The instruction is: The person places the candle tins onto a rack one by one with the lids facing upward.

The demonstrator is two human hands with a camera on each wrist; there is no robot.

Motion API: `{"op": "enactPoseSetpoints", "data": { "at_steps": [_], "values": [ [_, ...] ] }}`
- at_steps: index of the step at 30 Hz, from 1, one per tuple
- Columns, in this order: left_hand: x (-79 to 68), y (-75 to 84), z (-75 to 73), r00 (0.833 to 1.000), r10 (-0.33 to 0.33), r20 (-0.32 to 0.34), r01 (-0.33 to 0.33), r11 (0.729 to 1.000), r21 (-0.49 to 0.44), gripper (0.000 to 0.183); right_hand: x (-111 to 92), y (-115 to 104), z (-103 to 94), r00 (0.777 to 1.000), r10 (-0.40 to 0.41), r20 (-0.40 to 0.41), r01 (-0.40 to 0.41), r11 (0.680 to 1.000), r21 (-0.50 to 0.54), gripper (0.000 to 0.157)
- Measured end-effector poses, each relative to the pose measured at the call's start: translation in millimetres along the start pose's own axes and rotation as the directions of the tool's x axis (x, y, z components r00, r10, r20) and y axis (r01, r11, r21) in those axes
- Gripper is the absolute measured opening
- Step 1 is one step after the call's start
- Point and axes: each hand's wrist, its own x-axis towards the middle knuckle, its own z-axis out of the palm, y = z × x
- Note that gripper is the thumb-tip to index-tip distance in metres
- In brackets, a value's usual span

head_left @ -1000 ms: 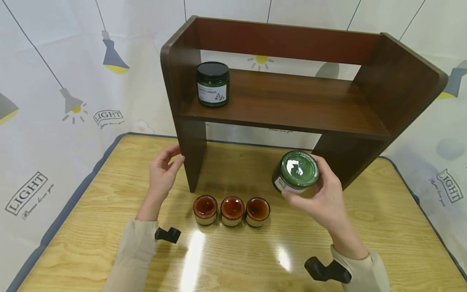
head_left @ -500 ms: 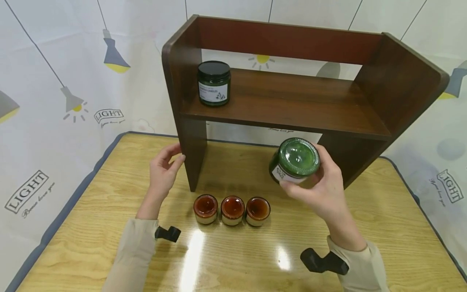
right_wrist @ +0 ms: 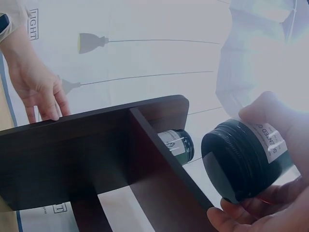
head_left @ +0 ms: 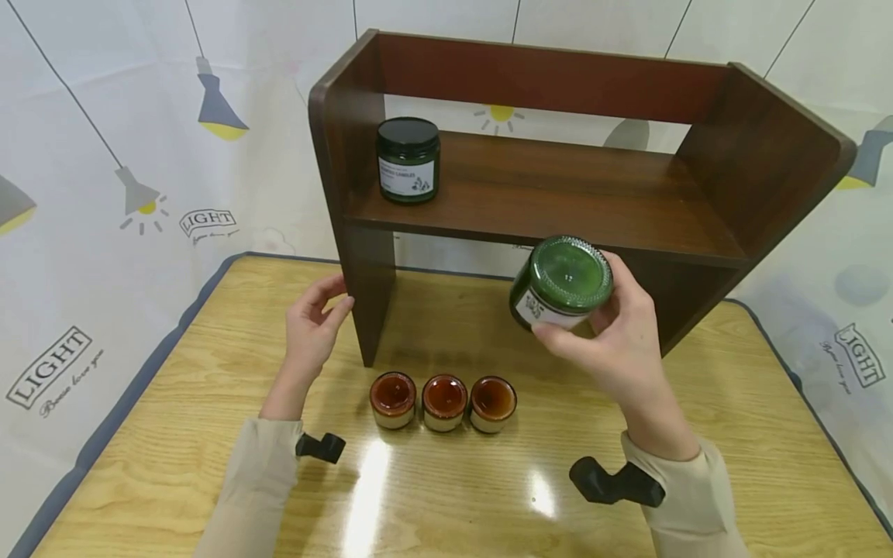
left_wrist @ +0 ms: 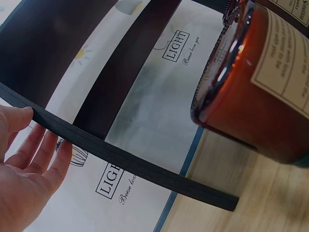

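A green glass scented candle jar [head_left: 568, 279] is held in my right hand [head_left: 621, 333], tilted with its base toward the head camera. Its black lid [right_wrist: 219, 169] faces away from that hand in the right wrist view. The jar is in front of the middle board of a dark brown wooden shelf [head_left: 558, 198]. My left hand [head_left: 312, 322] touches the shelf's left side panel [left_wrist: 120, 157], thumb at the front edge and fingers along the outer side. A similar green candle jar [head_left: 408, 174] stands upright at the left end of the middle board.
Three small amber jars [head_left: 444, 397] with pale labels stand in a row on the wooden table [head_left: 453, 496], before the shelf's open bottom. One amber jar [left_wrist: 251, 82] looms large in the left wrist view. Printed cloth [head_left: 125, 217] hangs behind and beside the table.
My right hand has raised the green candle jar from below the middle board to overlap its front edge, drifting slightly left. The left hand, shelf and amber jars have stayed put.
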Motion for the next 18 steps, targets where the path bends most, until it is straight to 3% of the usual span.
{"op": "enactPoseSetpoints", "data": {
  "at_steps": [18],
  "values": [
    [-0.1,2.1,0.9,1.0,-0.007,-0.003,0.007,1.0,0.008,0.026,20.5,-12.9,6.9,0.999,0.046,-0.028,-0.046,0.999,-0.009,0.059]
  ]
}}
